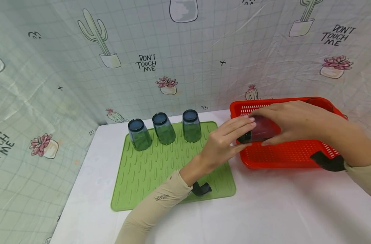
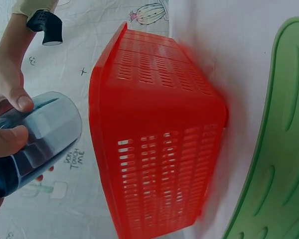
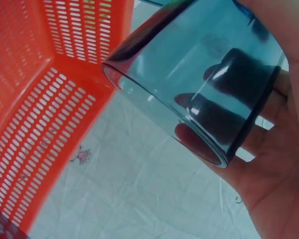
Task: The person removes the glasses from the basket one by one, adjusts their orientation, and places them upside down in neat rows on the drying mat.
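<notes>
A blue-tinted drinking glass [image 1: 262, 128] is held on its side above the near-left part of a red plastic basket [image 1: 252, 164]. My left hand [image 1: 226, 138] grips its dark, thick base end. Toward the mouth end, my right hand [image 1: 298, 120] holds it with the fingers curled round its wall. In the right wrist view the open rim of the glass [image 3: 189, 74] faces the camera, and fingers show darkly through the wall. The left wrist view has the thumb of the left hand [image 2: 7, 142] lying along the glass [image 2: 55, 127].
Three similar glasses, the left [image 1: 139, 135], middle [image 1: 164, 129] and right [image 1: 191, 127], stand upside down along the back of a green ridged mat [image 1: 161, 176]. A dark rounded rim [image 1: 321, 102] shows in the basket's back right corner. Patterned cloth [image 1: 191, 61] hangs behind the white table.
</notes>
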`<control>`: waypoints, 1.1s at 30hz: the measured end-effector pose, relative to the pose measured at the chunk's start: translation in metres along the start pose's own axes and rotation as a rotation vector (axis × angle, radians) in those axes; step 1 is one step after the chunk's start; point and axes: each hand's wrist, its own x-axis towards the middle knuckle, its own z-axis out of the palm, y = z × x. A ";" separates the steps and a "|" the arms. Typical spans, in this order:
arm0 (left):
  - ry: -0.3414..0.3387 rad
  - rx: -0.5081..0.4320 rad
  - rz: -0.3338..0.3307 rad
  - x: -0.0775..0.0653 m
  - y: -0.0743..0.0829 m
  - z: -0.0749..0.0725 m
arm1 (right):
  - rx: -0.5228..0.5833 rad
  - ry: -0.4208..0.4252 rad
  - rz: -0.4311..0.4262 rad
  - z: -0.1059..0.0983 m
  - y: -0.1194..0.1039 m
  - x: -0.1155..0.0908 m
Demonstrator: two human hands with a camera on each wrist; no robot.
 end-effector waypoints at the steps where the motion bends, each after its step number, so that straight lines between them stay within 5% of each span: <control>1: -0.007 0.001 -0.003 0.000 0.000 0.000 | -0.003 0.000 0.000 0.001 0.000 0.000; 14: -0.086 -0.047 -0.118 0.002 0.001 0.001 | -0.007 0.074 -0.019 0.006 0.003 0.001; 28: -0.004 -0.419 -0.503 0.000 -0.004 -0.003 | 0.084 0.216 0.069 0.008 0.004 -0.004; 33: 0.012 -0.476 -0.568 -0.001 -0.002 -0.004 | 0.156 0.299 0.057 0.010 0.002 -0.005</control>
